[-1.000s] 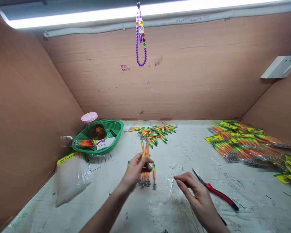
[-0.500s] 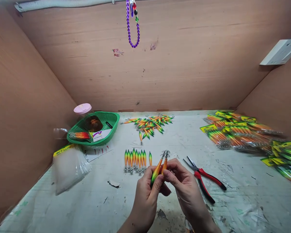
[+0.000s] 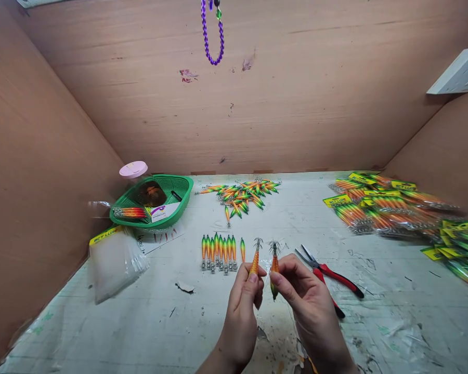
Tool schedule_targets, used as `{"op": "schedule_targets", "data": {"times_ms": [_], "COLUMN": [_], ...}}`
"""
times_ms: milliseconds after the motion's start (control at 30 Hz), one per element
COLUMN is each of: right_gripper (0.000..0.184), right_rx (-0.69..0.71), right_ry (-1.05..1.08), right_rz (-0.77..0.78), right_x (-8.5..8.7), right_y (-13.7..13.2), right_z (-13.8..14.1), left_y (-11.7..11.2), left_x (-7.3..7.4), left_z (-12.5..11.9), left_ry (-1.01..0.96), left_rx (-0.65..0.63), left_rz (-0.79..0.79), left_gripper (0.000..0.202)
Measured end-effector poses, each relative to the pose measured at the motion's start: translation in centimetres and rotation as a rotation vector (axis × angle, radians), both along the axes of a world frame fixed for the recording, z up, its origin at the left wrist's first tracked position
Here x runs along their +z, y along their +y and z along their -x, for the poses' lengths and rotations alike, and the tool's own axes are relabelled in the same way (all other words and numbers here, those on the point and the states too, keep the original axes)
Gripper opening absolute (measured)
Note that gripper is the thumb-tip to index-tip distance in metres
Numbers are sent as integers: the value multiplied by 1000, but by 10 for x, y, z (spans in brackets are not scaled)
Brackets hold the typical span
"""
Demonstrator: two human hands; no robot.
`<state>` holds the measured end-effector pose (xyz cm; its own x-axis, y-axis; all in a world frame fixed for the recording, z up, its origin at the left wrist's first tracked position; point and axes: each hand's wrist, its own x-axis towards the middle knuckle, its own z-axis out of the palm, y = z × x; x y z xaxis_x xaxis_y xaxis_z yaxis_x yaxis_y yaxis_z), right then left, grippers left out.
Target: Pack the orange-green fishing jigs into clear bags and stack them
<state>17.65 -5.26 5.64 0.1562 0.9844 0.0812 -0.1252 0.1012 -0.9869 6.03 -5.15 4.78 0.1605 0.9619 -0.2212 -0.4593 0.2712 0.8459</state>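
My left hand [image 3: 244,306] is closed on an orange squid jig [image 3: 256,259], its spiky hook crown pointing up and its lower body hidden by the fingers. Just to the right, my right hand [image 3: 308,298] pinches a second squid jig [image 3: 274,264], also hooks up, with its green tip showing below the thumb. A small gap separates the two jigs. Beyond my left hand lies a row of several green-and-orange jigs [image 3: 218,252], hooks toward me, with one more jig [image 3: 242,250] set apart at its right end. A loose heap of jigs [image 3: 245,195] lies farther back.
Red-handled pliers [image 3: 341,280] lie right of my right hand, partly behind it. Bagged lures [image 3: 378,205] pile up at the right. At the left are a green basket [image 3: 185,192], a pink-lidded jar [image 3: 133,169] and clear bags [image 3: 115,270]. Purple beads [image 3: 206,39] hang against the back wall.
The two jigs, close together before, are now apart, one in each hand. The left jig stands more upright. The view has tilted slightly downward.
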Motion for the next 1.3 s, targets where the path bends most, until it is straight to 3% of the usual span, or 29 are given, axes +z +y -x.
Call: {"op": "schedule_targets", "data": {"times_ms": [200,367,733,933,1300], "right_gripper": [31,31,27,28,31], "right_rx": [-60,-87,19,21,21], "right_ry": [2,-12,106,101,167], "right_rz": [72,77,87,104,132], "right_x": [1,-3,0,-4,4], "right_y": [1,2,-1,-3,-2], "right_z": [8,12,10,7,11], "left_y": [1,-2,-3,-4,-6], "left_x": [2,1,4,-1,1], "left_z": [-4,-4,-3,-5,-6], "left_ry": [-278,-358,-309,-278,-287], "left_rx": [-7,-1,-58,-40,-47], "left_rz": [62,64,56,74,79], "left_gripper": [28,23,27,32,32]}}
